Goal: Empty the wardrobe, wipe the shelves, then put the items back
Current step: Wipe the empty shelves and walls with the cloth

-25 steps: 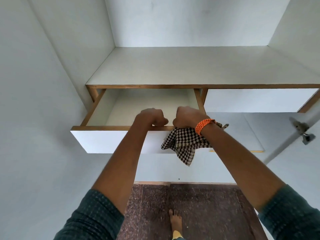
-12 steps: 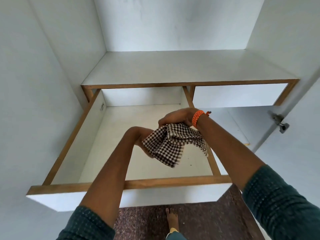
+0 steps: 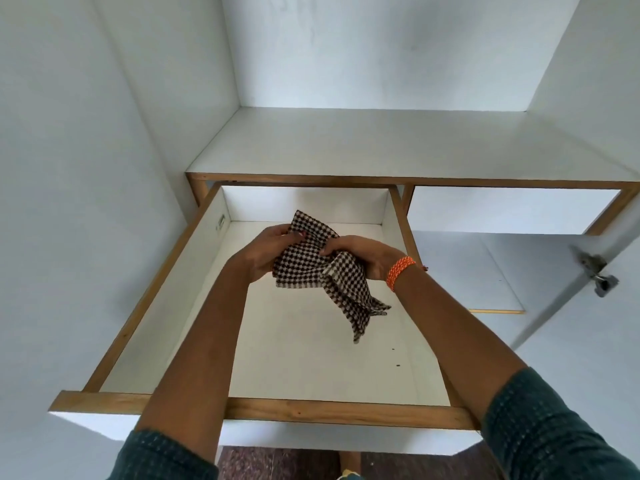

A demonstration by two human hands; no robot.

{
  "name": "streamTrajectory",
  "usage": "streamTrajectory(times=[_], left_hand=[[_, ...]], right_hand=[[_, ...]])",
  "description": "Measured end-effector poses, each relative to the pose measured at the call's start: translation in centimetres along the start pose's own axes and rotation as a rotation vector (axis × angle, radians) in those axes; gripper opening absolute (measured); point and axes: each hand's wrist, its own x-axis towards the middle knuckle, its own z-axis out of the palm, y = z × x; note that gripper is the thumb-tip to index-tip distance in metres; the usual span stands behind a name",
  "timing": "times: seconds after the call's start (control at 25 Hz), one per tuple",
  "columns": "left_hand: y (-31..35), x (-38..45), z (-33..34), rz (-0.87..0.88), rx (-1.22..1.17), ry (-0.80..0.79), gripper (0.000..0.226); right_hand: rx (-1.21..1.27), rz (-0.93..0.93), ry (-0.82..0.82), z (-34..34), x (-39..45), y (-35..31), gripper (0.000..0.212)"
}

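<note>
A black-and-white checked cloth hangs in the air above the pulled-out left drawer of the white wardrobe. My left hand pinches the cloth's upper left part. My right hand, with an orange band at the wrist, grips its right side, and a loose tail of cloth dangles below. The drawer has a wooden rim and a white floor with a few small dark specks near its front right. Nothing else lies in it.
A bare white shelf runs above the drawers. The right drawer is closed. A lower shelf shows to the right. The open wardrobe door with its metal hinge stands at the far right. White side walls enclose the space.
The drawer went from partly open to pulled far out. Both hands left its front edge and rose over it; my left hand took hold of the cloth that the right was holding.
</note>
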Motion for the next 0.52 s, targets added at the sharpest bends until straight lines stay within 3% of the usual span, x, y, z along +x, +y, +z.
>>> streamTrajectory(times=[0.08,0.32,0.4,0.52], left_hand=[[0.6,0.3,0.4,0.077,0.169,0.203,0.030],[2.5,1.4,-1.2,0.328,0.366,0.311,0.023],[3.5,2.2,-2.6,0.403,0.448,0.424,0.026],[5.0,3.0,-5.3,0.608,0.484,0.450,0.019]], right_hand=[[-0.141,0.014,0.045,0.9,0.8,-0.3,0.042],[-0.351,-0.014,0.170,1.3,1.2,-2.0,0.039],[-0.502,-0.200,0.303,1.3,0.7,-3.6,0.031],[-1.080,-0.593,0.620,3.3,-0.4,-5.3,0.022]])
